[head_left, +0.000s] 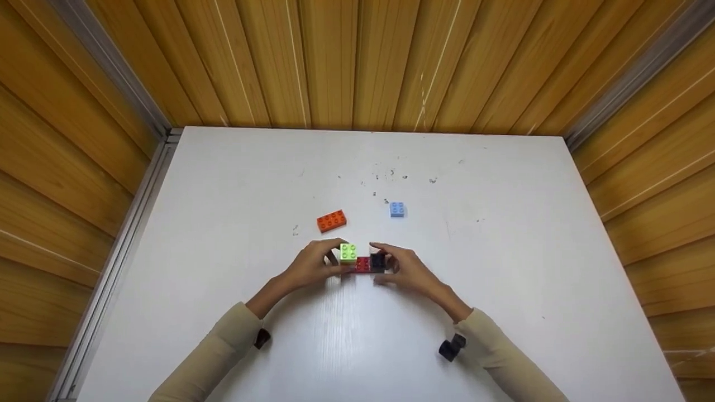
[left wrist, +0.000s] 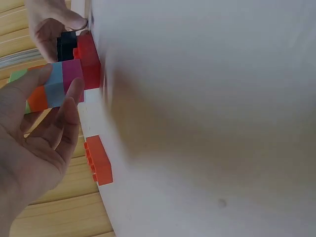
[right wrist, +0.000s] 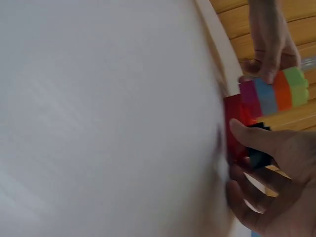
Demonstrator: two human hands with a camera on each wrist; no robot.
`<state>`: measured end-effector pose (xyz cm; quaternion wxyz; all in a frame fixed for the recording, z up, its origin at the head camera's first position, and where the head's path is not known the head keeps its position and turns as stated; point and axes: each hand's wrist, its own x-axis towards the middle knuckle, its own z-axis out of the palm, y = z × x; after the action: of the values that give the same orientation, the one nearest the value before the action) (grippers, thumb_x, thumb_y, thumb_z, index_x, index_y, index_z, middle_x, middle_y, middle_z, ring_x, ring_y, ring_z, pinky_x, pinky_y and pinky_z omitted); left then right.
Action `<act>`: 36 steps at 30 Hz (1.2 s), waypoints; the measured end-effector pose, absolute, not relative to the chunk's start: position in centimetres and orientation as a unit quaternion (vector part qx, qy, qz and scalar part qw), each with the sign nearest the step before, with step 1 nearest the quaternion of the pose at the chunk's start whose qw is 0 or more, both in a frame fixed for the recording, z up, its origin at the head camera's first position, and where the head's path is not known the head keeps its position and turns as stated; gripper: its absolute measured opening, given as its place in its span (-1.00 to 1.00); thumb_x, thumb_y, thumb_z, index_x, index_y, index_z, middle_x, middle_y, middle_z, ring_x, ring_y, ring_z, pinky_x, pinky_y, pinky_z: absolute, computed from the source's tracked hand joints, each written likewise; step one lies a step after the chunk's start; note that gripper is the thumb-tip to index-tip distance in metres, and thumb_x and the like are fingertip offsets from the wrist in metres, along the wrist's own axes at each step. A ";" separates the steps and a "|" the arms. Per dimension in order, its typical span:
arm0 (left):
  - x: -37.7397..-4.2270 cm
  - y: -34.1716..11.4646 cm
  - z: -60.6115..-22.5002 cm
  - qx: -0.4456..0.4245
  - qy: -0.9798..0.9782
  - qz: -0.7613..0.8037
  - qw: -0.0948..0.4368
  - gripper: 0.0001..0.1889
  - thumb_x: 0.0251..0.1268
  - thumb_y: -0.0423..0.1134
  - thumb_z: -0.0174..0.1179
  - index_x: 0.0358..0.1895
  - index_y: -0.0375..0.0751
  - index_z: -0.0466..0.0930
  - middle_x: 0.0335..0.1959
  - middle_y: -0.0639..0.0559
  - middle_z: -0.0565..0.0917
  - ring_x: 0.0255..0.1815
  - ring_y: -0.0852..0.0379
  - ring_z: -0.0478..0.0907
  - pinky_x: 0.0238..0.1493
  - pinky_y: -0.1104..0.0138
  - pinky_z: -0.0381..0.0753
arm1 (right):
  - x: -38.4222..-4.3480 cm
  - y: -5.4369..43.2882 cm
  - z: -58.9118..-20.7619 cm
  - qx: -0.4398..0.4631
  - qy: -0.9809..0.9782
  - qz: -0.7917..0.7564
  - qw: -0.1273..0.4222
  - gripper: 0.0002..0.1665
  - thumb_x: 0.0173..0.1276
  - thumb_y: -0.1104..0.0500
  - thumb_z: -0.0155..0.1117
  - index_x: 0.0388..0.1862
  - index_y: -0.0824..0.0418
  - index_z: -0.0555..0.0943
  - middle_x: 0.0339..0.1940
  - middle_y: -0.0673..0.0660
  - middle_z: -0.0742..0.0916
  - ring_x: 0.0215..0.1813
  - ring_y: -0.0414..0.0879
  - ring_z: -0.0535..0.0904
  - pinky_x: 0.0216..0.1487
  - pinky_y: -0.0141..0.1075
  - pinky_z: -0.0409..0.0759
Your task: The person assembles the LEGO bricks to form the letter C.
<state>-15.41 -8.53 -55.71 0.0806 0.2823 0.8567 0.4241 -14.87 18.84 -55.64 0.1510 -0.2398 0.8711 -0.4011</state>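
In the head view, my left hand [head_left: 313, 262] grips a stack of bricks topped by a lime green brick [head_left: 348, 252]. In the left wrist view, the stack shows an orange brick [left wrist: 37, 100], a blue brick [left wrist: 54, 85] and a magenta brick [left wrist: 72, 70] beneath the green. The stack stands at the left end of a long red brick [head_left: 362, 264]. A black brick [head_left: 378, 261] sits on the right end. My right hand [head_left: 410, 271] is curled round this end, its thumb along the red brick's near side in the right wrist view.
An orange-red brick [head_left: 332, 221] with two rows of studs lies beyond my left hand. A small light blue brick [head_left: 397, 209] lies beyond my right hand. Dark specks mark the white table [head_left: 251, 173]. Wood-panelled walls [head_left: 329, 67] border its back and sides.
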 end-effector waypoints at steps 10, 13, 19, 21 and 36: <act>-15.6 -7.9 -56.1 0.252 0.861 0.432 0.094 -0.62 0.17 -0.24 0.50 0.06 -0.18 0.72 -0.08 -0.03 0.80 -0.32 0.18 0.68 -0.25 0.44 0.59 | -19.5 21.5 -52.3 -0.290 0.827 -0.397 0.270 -0.30 0.47 0.14 0.30 0.46 0.46 0.36 0.27 0.51 0.62 0.21 0.36 0.64 0.28 0.15 0.57; -15.7 -7.6 -56.1 0.239 0.865 0.429 0.100 -0.63 0.15 -0.21 0.52 0.04 -0.17 0.73 -0.12 0.01 0.80 -0.36 0.23 0.58 -0.31 0.47 0.51 | -20.9 20.9 -52.1 -0.297 0.831 -0.389 0.265 -0.35 0.51 0.13 0.26 0.42 0.48 0.40 0.24 0.50 0.64 0.24 0.37 0.62 0.28 0.14 0.58; -16.3 -7.5 -55.8 0.236 0.870 0.418 0.111 -0.64 0.14 -0.08 0.53 -0.04 -0.13 0.75 -0.25 0.06 0.76 -0.42 0.26 0.39 -0.38 0.46 0.34 | -24.1 18.0 -52.4 -0.301 0.838 -0.375 0.256 -0.42 0.51 0.19 0.23 0.40 0.47 0.44 0.18 0.45 0.69 0.19 0.35 0.66 0.17 0.06 0.66; -16.3 -7.8 -55.7 0.231 0.873 0.415 0.112 -0.65 0.13 -0.09 0.53 -0.05 -0.14 0.75 -0.26 0.04 0.76 -0.42 0.27 0.40 -0.39 0.46 0.35 | -25.1 16.7 -53.0 -0.318 0.839 -0.374 0.234 -0.42 0.50 0.21 0.24 0.38 0.50 0.44 0.15 0.47 0.69 0.15 0.34 0.67 0.17 0.04 0.66; -16.7 -7.5 -55.6 0.241 0.879 0.398 0.109 -0.66 0.03 -0.12 0.59 -0.14 -0.12 0.75 -0.28 0.00 0.78 -0.43 0.27 0.45 -0.40 0.44 0.37 | -26.9 12.6 -56.8 -0.385 0.844 -0.355 0.116 -0.35 0.39 0.29 0.37 0.46 0.21 0.48 0.35 0.31 0.55 0.08 0.16 0.63 0.10 -0.03 0.66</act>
<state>-16.74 -7.50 -55.56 0.1089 0.2412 0.8785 0.3977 -26.91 12.59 -56.79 0.1164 -0.3853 0.8437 -0.3553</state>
